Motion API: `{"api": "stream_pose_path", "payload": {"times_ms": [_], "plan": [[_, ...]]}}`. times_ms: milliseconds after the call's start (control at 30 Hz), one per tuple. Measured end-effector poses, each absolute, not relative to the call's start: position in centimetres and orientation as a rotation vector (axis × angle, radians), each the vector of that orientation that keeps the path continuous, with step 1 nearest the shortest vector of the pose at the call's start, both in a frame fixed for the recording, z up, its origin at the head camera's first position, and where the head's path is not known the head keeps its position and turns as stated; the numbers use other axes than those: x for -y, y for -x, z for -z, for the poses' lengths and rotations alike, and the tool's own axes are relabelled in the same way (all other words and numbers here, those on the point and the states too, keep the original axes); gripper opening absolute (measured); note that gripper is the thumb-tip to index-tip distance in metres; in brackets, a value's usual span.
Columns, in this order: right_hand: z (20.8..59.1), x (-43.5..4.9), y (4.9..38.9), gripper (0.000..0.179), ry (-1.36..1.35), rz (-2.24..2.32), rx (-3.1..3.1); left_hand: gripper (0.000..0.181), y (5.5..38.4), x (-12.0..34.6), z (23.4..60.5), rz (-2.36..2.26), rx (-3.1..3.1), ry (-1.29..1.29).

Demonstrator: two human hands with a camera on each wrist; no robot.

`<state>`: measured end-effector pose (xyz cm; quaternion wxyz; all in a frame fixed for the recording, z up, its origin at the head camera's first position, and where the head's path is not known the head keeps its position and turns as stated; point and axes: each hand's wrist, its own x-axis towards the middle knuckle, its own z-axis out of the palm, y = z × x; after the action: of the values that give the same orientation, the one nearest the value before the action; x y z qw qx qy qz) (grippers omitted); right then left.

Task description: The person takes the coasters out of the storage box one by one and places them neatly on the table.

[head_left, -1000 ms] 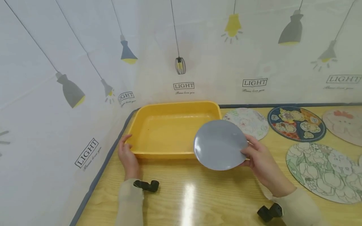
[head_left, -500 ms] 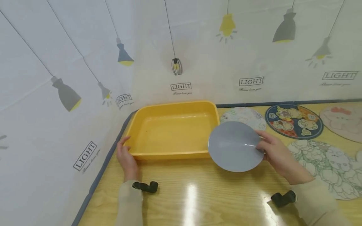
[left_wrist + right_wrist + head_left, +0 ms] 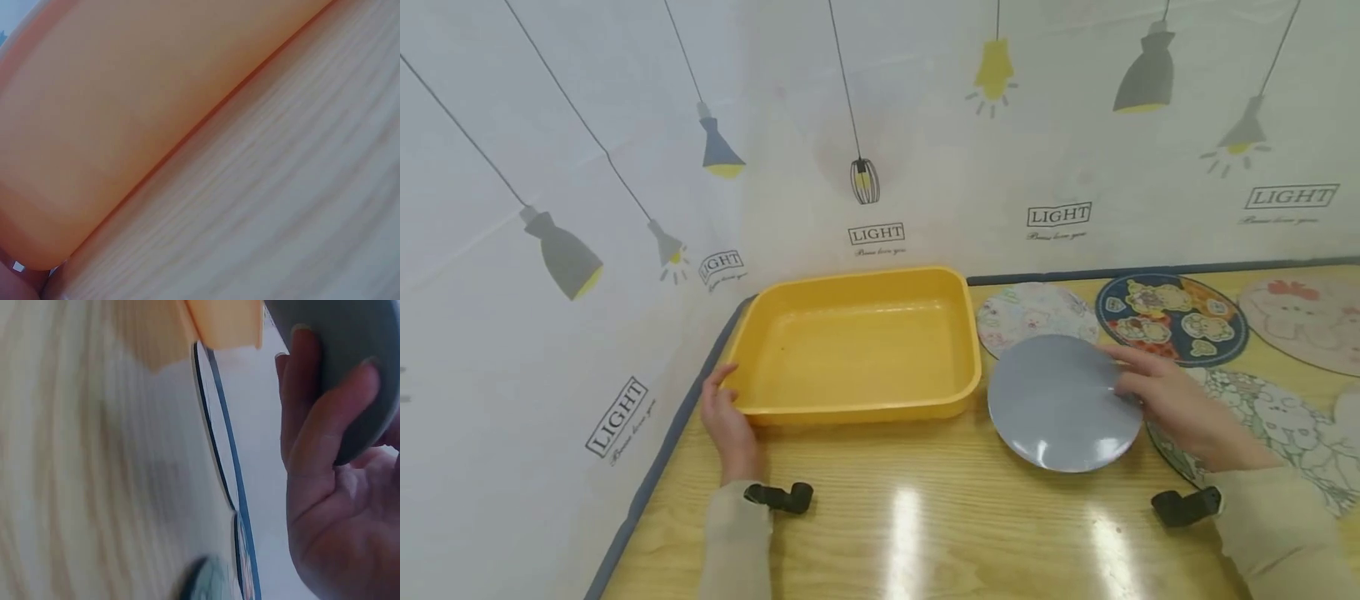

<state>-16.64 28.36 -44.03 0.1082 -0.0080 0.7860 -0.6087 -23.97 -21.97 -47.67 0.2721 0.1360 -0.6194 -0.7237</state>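
Note:
A yellow rectangular tray (image 3: 857, 409) lies on the wooden table near the corner where the cloth walls meet. My left hand (image 3: 730, 429) grips its left front corner, fingers over the rim; the left wrist view shows the tray's side wall (image 3: 125, 112) against the tabletop. To the right of the tray, my right hand (image 3: 1183, 412) pinches a glossy grey round plate (image 3: 1060, 404) by its right edge. In the right wrist view the plate (image 3: 356, 337) is tilted and raised above the table, with curled fingers (image 3: 340, 400) on its underside.
Round patterned mats lie on the table at right: a pale one (image 3: 1030, 312), a dark blue one (image 3: 1172, 321), a pink one (image 3: 1300, 321) and a green floral one (image 3: 1285, 425). White cloth with printed lamps (image 3: 925, 125) hangs behind and at left.
My right hand has carried the plate rightward and slightly toward me, away from overlapping the tray's front right corner. My left hand stays at the tray's corner.

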Motion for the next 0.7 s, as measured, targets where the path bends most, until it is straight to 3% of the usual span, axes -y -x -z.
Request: {"api": "stream_pose_path", "payload": {"times_ms": [700], "plan": [[45.2,-30.8,16.3,0.061,0.025,1.704,-2.199,0.041,24.0,22.2,47.5,2.0,1.65,-0.392]]}}
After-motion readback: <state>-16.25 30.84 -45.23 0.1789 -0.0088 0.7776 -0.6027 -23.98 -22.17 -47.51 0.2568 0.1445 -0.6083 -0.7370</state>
